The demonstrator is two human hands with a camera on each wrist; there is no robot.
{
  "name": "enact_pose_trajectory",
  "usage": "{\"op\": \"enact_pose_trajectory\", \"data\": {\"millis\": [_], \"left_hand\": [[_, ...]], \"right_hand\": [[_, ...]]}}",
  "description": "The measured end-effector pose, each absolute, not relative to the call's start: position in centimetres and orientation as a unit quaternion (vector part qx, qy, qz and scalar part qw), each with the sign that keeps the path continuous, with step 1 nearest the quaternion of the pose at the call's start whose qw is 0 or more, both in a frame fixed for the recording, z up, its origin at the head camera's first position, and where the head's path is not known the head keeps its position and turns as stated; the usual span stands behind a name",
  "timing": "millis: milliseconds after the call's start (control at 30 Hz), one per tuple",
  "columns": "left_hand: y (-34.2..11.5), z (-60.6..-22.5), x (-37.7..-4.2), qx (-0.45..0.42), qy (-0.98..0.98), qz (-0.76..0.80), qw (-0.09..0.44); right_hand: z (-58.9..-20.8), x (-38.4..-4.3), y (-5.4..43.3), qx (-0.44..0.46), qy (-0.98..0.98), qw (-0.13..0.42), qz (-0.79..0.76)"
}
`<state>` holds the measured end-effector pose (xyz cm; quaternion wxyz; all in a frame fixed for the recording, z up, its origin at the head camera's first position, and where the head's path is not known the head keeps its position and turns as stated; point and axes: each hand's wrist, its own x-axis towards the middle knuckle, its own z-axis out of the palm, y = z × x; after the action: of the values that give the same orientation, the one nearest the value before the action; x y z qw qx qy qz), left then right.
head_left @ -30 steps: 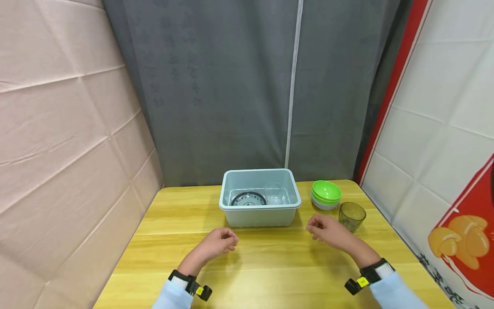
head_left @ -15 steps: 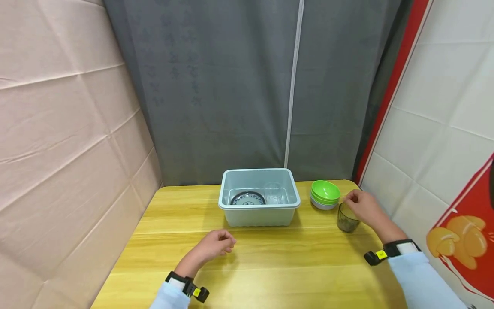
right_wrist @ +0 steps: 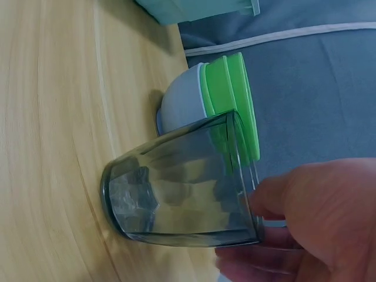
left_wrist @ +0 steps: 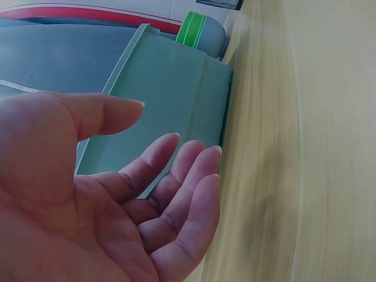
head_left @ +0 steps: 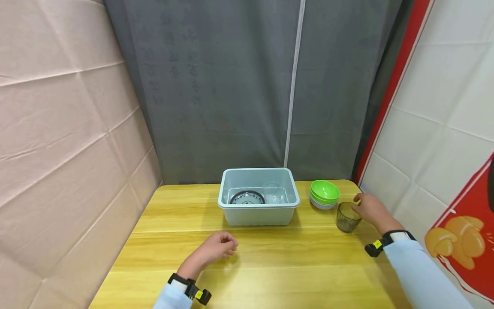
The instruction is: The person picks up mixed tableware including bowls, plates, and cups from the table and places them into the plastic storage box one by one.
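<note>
A smoky tinted drinking glass (head_left: 347, 221) stands at the right side of the table. My right hand (head_left: 373, 211) pinches its rim from the right; in the right wrist view the thumb (right_wrist: 271, 197) is at the rim and the other fingers (right_wrist: 247, 261) are against the outside wall. Just behind the glass is a stack of green bowls (head_left: 325, 192) on a pale grey one. My left hand (head_left: 216, 248) hovers over the table in front of the basin, holding nothing, its fingers loosely curled, as the left wrist view of the palm (left_wrist: 94, 229) confirms.
A pale blue-green plastic basin (head_left: 258, 217) stands at the back centre, holding a dark-patterned dish (head_left: 247, 198) and a clear glass (head_left: 273, 194). The wooden table (head_left: 270, 274) is bounded by a grey curtain (head_left: 216, 94) behind and white cloth on the sides.
My right hand has moved right and away from me to the tinted glass and taken its rim between thumb and fingers. The left hand has hardly moved.
</note>
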<state>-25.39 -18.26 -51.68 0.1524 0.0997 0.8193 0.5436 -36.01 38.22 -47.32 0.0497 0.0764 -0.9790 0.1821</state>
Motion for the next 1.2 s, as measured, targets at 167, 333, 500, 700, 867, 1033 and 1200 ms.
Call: {"op": "enact_pose_trajectory", "data": {"millis": [167, 333, 500, 700, 867, 1033, 1200], "left_hand": [[-18.1, -51.7, -25.1, 0.097, 0.813, 0.553, 0.156], [-18.1, -51.7, -24.9, 0.095, 0.81, 0.556, 0.159], [-18.1, -51.7, -24.9, 0.09, 0.809, 0.558, 0.161], [-18.1, -51.5, -24.8, 0.087, 0.809, 0.559, 0.159], [-18.0, -51.4, -24.9, 0.089, 0.809, 0.559, 0.161], [-17.9, -51.1, -25.0, 0.094, 0.809, 0.558, 0.16], [-17.7, -50.6, -25.0, 0.094, 0.806, 0.563, 0.157]], "right_hand": [[-47.9, -35.9, 38.6, 0.077, -0.98, 0.047, 0.18], [-48.3, -35.7, 38.8, 0.082, -0.979, 0.053, 0.18], [-48.4, -35.4, 38.8, 0.079, -0.975, 0.039, 0.202], [-48.3, -34.4, 38.1, 0.08, -0.957, 0.023, 0.278], [-48.2, -33.2, 36.5, 0.066, -0.947, 0.011, 0.314], [-47.9, -32.1, 33.8, 0.061, -0.931, 0.014, 0.36], [-47.4, -30.7, 30.6, 0.053, -0.92, 0.005, 0.388]]}}
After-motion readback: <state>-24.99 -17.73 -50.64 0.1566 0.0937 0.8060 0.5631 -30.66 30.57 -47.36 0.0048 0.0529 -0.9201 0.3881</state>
